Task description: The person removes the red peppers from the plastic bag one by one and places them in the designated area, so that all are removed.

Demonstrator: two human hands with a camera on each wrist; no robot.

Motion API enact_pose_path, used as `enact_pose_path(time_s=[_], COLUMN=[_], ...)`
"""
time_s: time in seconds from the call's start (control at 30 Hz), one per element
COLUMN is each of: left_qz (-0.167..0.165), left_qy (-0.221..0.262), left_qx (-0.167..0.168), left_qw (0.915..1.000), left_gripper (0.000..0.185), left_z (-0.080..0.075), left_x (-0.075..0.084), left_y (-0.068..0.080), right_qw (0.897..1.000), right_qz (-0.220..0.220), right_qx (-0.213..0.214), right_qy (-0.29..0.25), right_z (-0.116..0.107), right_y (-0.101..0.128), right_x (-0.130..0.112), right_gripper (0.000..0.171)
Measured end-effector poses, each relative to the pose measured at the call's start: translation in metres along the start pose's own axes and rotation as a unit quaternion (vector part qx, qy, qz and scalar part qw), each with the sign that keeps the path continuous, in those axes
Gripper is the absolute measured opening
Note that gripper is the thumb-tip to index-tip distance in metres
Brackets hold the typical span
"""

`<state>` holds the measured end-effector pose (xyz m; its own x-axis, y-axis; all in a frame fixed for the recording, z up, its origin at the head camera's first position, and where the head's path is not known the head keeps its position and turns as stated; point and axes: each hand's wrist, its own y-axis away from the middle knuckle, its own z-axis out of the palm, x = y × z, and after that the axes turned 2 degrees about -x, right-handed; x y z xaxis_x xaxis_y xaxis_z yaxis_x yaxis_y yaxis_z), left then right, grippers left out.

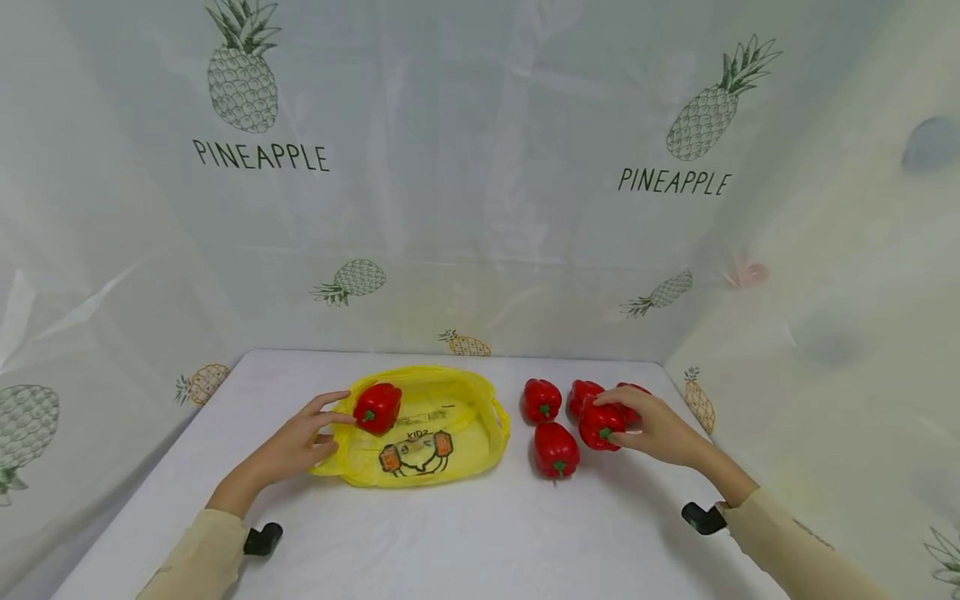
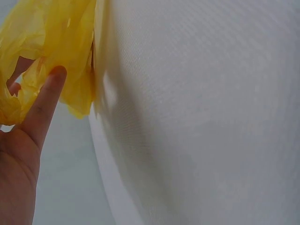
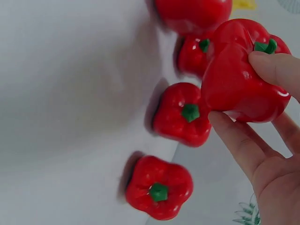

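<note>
A yellow plastic bag [image 1: 450, 392] lies spread with its mouth open on the table, a red bell pepper [image 1: 378, 409] inside at its left. My left hand [image 1: 303, 442] is at the bag's left edge. In the left wrist view, yellow plastic [image 2: 70, 42] lies between the thumb and the other fingers, which it partly hides. On the right, my right hand [image 1: 648, 425] grips another red bell pepper [image 3: 243, 70] with a green stem, thumb on one side and fingers on the other. It is held above the table beside several more peppers, including one at the front [image 1: 556, 450].
More red peppers stand on the white-covered table [image 1: 450, 542], one nearest the bag [image 1: 541, 400] and one low in the right wrist view [image 3: 159, 187]. A pale curtain [image 1: 480, 208] printed with pineapples hangs behind the table and along its sides.
</note>
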<state>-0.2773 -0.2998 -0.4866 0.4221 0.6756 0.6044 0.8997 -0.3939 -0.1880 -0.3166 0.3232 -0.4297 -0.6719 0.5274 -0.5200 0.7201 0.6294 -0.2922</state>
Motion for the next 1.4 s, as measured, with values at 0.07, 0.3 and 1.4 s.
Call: enact_pose_path(time_s=[0.07,0.3,1.4], left_qz=[-0.001,-0.002,-0.014], left_qy=[-0.001,0.003,0.001], left_qx=[0.0,-0.001,-0.004], left_qw=[1.0,1.0,0.9999], left_gripper=[0.039,0.039,0.039], left_z=[0.0,0.001,0.001], left_x=[-0.001,-0.001,0.001], left_y=[0.0,0.0,0.001], right_qw=[1.0,0.999,0.998], right_qz=[0.005,0.023,0.032], right_qx=[-0.005,-0.021,-0.049], right_qy=[-0.002,-0.003,-0.02], right_z=[0.0,0.003,0.024], right_y=[0.002,0.012,0.024], right_x=[0.003,0.016,0.032], right_gripper=[0.061,0.058,0.051])
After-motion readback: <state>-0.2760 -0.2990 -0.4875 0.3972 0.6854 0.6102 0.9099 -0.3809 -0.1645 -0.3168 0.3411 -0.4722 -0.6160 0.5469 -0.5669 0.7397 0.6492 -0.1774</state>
